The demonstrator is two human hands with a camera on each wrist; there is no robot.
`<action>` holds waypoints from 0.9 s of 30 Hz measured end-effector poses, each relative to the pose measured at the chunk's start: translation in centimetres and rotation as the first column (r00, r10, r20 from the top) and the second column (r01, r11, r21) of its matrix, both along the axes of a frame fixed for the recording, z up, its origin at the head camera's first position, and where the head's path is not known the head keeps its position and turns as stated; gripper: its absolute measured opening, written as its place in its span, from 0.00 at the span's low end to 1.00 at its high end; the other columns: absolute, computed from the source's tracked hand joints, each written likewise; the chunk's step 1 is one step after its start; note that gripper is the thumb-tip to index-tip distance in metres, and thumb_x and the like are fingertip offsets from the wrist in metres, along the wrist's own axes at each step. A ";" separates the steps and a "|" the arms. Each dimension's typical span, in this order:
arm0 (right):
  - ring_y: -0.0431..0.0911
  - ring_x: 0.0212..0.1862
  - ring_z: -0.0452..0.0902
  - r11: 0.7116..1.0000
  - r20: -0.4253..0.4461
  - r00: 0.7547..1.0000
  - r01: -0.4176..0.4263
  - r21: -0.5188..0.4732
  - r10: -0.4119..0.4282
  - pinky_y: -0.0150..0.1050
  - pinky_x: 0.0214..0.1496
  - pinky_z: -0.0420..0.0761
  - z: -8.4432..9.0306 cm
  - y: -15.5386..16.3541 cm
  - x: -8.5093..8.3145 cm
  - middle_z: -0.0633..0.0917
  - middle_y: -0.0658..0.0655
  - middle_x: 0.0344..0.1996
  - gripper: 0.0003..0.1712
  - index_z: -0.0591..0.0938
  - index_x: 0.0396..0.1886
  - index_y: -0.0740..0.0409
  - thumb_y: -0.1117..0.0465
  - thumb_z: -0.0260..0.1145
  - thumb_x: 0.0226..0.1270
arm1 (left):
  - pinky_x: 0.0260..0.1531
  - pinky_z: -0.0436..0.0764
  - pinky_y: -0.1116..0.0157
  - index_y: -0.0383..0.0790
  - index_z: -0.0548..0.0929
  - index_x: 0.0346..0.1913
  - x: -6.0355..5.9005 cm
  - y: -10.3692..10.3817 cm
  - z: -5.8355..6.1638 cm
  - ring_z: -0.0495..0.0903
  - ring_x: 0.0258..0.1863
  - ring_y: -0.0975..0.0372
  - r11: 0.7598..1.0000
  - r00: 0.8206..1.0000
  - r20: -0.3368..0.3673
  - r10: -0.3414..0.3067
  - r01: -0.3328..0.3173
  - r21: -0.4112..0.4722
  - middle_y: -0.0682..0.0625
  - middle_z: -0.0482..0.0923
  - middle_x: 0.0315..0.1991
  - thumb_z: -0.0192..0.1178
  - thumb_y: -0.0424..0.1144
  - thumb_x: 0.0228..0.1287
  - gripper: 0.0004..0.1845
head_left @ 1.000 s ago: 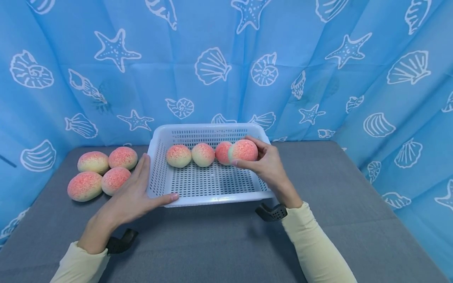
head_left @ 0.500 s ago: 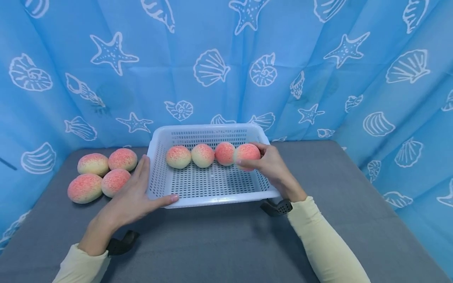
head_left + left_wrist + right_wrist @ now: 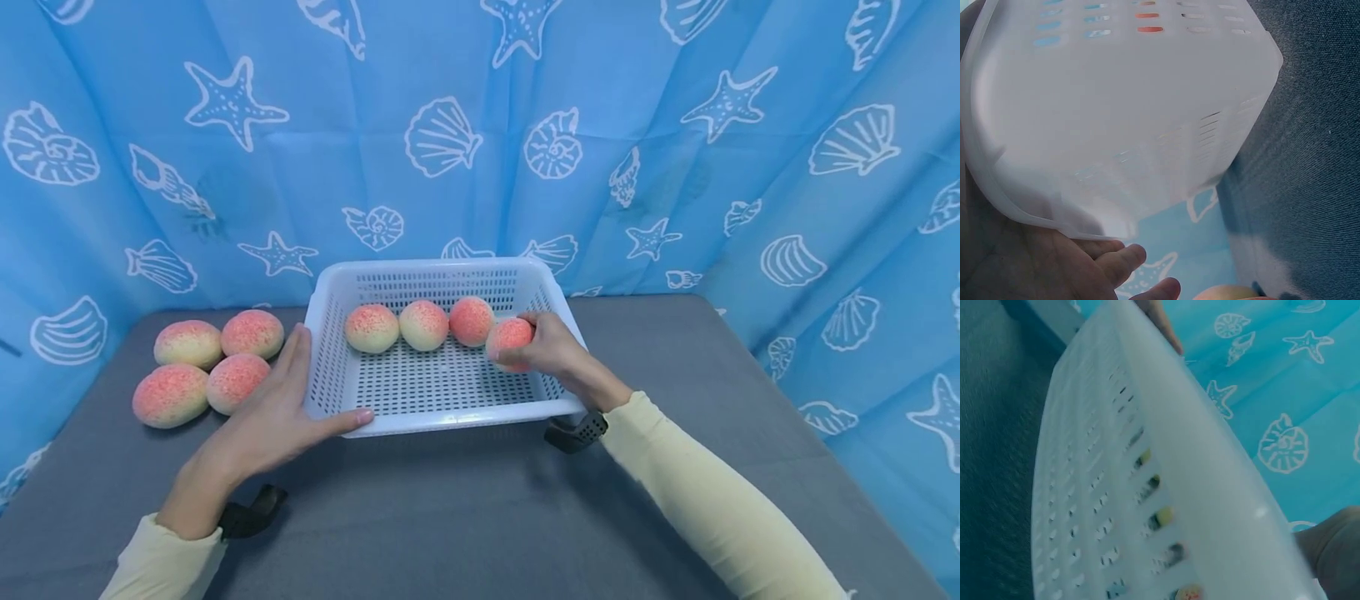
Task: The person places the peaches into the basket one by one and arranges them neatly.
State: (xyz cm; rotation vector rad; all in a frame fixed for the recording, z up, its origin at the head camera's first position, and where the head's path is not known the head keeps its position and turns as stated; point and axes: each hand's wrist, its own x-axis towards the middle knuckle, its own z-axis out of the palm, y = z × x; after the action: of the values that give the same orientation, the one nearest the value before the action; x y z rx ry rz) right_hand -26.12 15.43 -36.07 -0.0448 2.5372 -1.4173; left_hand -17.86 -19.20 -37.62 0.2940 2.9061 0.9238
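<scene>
round peach (image 3: 510, 341) (pink-speckled) — cream base, matte

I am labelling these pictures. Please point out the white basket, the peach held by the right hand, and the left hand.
white basket (image 3: 448, 423): head view, on its bare front rim.
peach (image 3: 508, 337): head view, on its pink top beside the fingers.
left hand (image 3: 274, 408): head view, on the back of the hand.
</scene>
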 end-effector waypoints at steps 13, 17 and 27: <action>0.54 0.53 0.78 0.998 -0.037 0.999 0.014 0.061 -0.012 0.48 0.57 0.79 -0.2 -0.3 -0.2 0.80 0.65 0.57 0.33 0.72 0.69 0.70 0.69 0.72 0.66 | 0.61 0.59 0.29 0.48 0.19 0.78 0.1 0.2 0.1 0.52 0.73 0.34 1.000 1.000 -0.003 -0.002 0.002 0.000 0.42 0.19 0.80 0.65 0.75 0.53 0.74; 0.55 0.57 0.78 0.998 -0.050 0.999 0.022 0.058 -0.019 0.49 0.59 0.79 -0.1 -0.3 -0.1 0.78 0.66 0.61 0.36 0.69 0.71 0.71 0.72 0.70 0.65 | 0.61 0.59 0.29 0.48 0.19 0.78 0.0 0.2 0.1 0.52 0.73 0.33 1.000 1.000 -0.001 -0.005 0.005 0.005 0.42 0.19 0.80 0.66 0.74 0.54 0.73; 0.55 0.57 0.77 0.975 -0.125 0.992 0.045 0.220 -0.018 0.48 0.57 0.79 -0.1 -0.4 -0.1 0.78 0.68 0.61 0.38 0.70 0.70 0.71 0.74 0.73 0.59 | 0.62 0.56 0.29 0.48 0.19 0.77 0.0 0.1 0.3 0.46 0.75 0.33 1.000 1.000 0.010 0.000 0.000 -0.003 0.41 0.17 0.80 0.65 0.74 0.54 0.73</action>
State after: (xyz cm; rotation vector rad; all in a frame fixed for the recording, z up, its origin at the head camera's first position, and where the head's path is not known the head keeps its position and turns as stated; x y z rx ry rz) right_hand -26.24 15.01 -36.22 -0.0549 2.7936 -1.1653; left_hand -17.84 -19.11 -37.33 0.2886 2.8976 0.9178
